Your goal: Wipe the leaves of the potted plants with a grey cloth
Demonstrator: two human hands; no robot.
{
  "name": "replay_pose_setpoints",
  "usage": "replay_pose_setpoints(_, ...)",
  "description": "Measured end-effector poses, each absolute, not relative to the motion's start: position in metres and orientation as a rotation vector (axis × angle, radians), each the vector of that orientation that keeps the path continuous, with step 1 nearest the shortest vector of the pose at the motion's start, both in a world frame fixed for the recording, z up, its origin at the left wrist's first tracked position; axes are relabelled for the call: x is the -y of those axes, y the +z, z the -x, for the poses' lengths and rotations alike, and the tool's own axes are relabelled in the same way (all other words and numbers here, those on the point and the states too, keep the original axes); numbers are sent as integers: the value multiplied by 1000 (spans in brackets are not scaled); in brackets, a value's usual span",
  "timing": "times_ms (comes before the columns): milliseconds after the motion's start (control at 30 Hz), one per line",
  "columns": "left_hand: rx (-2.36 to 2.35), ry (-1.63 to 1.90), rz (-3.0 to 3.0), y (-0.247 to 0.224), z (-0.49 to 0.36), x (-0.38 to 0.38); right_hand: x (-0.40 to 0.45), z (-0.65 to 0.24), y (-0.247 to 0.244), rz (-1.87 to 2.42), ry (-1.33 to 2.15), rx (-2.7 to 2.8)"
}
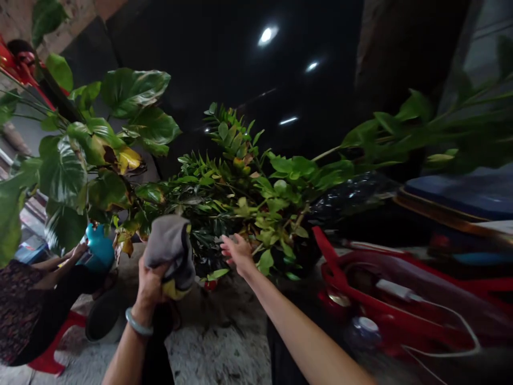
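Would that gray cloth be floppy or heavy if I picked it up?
Probably floppy: the gray cloth is bunched up in the left hand. Likely light, since that hand alone holds it up. Probably not slippery: its surface looks dull.

a smooth, pale grey bangle [138, 326] is circling the left wrist [142, 312] below the fingers [159, 271]; dark trousers [155, 350] are showing farther below them.

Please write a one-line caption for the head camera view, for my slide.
The left hand holds a gray cloth, while the open right hand is extended toward leafy green plants.
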State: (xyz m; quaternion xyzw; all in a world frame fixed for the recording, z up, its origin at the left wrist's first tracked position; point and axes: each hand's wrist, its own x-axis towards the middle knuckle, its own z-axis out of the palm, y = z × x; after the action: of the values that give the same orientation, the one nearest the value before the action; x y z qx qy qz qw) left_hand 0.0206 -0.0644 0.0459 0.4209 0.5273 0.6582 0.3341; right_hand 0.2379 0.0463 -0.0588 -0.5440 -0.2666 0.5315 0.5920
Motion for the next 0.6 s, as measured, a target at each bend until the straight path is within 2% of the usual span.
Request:
replay_pose_setpoints(67,-1396,1771,-1252,71,-24,40,-54,-236,-58,1135,1306,541)
replay_pose_setpoints(133,-1390,1723,-1422,72,-30,22,-59,-236,-57,1040,1358,509)
replay_pose_setpoints(300,-1344,1225,-1569,-3,-21,32,-64,-240,-60,1079,1421,531)
replay_pose_setpoints(367,-1325,1058,-1580,-17,-8,48,-62,-242,-63,1095,1439,565)
replay_pose_setpoints(433,-1326,1061,-1595,-5,2,57,-59,-243,-65,1101,1456,602)
replay_pose_setpoints(600,-1375,1432,-1606,61,4,43,-46,-240,-61,1123,1521,683)
